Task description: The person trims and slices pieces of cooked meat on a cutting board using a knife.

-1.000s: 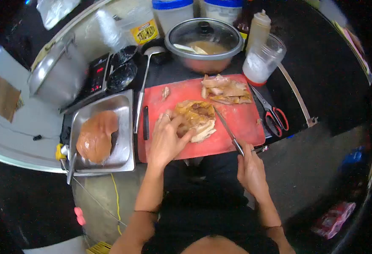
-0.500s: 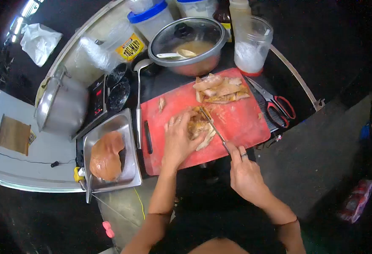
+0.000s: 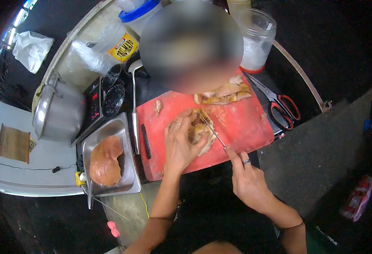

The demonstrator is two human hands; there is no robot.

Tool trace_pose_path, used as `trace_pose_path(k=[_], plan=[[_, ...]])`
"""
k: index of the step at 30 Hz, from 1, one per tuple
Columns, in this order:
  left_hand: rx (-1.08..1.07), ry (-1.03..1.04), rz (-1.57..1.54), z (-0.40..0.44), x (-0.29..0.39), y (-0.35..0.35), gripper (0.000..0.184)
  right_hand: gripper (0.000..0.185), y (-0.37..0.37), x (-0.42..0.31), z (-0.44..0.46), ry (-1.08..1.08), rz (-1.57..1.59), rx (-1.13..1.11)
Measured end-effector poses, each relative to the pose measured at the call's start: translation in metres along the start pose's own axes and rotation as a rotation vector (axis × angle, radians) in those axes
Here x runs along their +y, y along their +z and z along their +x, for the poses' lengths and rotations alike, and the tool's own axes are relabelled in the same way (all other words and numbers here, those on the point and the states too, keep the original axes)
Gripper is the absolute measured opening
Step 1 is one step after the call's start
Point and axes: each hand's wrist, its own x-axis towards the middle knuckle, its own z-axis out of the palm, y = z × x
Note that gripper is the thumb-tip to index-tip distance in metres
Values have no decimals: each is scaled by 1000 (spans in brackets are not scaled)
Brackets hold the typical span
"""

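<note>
A piece of cooked chicken (image 3: 204,139) lies on the red cutting board (image 3: 241,131). Curled over its left side, the fingers of my left hand (image 3: 181,137) press it against the board. My right hand (image 3: 248,180) is wrapped around the handle of a knife (image 3: 213,130), with the index finger stretched along it. The blade slants across the chicken, its tip close to my left fingertips. Farther back on the board are more chicken pieces (image 3: 226,95), partly covered by a blurred oval. One small scrap of chicken (image 3: 158,108) sits apart near the left edge.
Left of the board, a metal tray (image 3: 131,167) holds raw chicken breast (image 3: 105,163). A ladle (image 3: 135,106) lies between them. Scissors (image 3: 279,106) rest at the right, below a clear jar (image 3: 256,46). A pot (image 3: 61,112) and an induction cooker (image 3: 93,108) stand at left.
The knife and both hands stay at the same chicken piece, with only slight shifts. The view has tilted a little, and a blurred oval now covers the lidded bowl.
</note>
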Motion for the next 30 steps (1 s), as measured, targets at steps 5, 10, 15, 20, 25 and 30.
trace_pose_path(k=[5,10,15,20,25,30], plan=[[0,-9,29,0,-3,2,52,68,0,1,-3,-13,-4,16],[-13,-13,33,1,-4,2,51,65,0,3,-5,-6,-32,22],[2,4,26,2,-5,2,50,63,6,3,3,23,-34,-34],[-9,-37,0,1,-4,4,50,61,9,-4,20,36,-83,-46],[-9,-34,14,0,-3,3,49,59,17,-9,40,28,-78,3],[18,-26,28,-2,-4,7,51,60,14,-13,57,5,-160,-3]])
